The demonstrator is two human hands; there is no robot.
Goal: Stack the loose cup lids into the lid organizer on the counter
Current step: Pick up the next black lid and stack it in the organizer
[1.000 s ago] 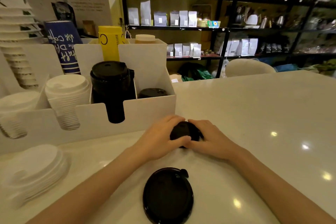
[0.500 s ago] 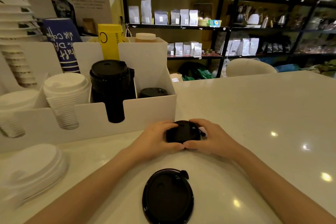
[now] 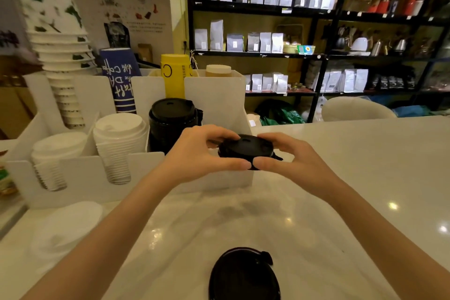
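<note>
Both hands hold a small batch of black lids (image 3: 246, 148) in the air, just in front of the white lid organizer (image 3: 146, 173) and level with its front wall. The left hand (image 3: 194, 153) clamps the batch's left rim, fingers over the top and thumb underneath; the right hand (image 3: 289, 156) does the same on the right rim, so the two thumbs nearly meet below it. The batch lies flat, top face up and tipped slightly toward the camera.

The relation that matters: the organizer's right-end compartment sits directly behind and a little below the held lids, to the right of the tall black lid stack (image 3: 173, 124) in the next slot. That compartment is mostly hidden behind the hands. Neither hand is clearly nearer; the batch has to go forward over the front wall and then down.

Compared with a second ago, the batch has risen off the surface (image 3: 365, 178) and moved toward the organizer; earlier it rested on the surface between both hands. A larger black lid (image 3: 243, 275) remains loose on the surface, nearer the camera than the organizer, and blurred white lids (image 3: 65, 229) lie by the organizer's left front.
</note>
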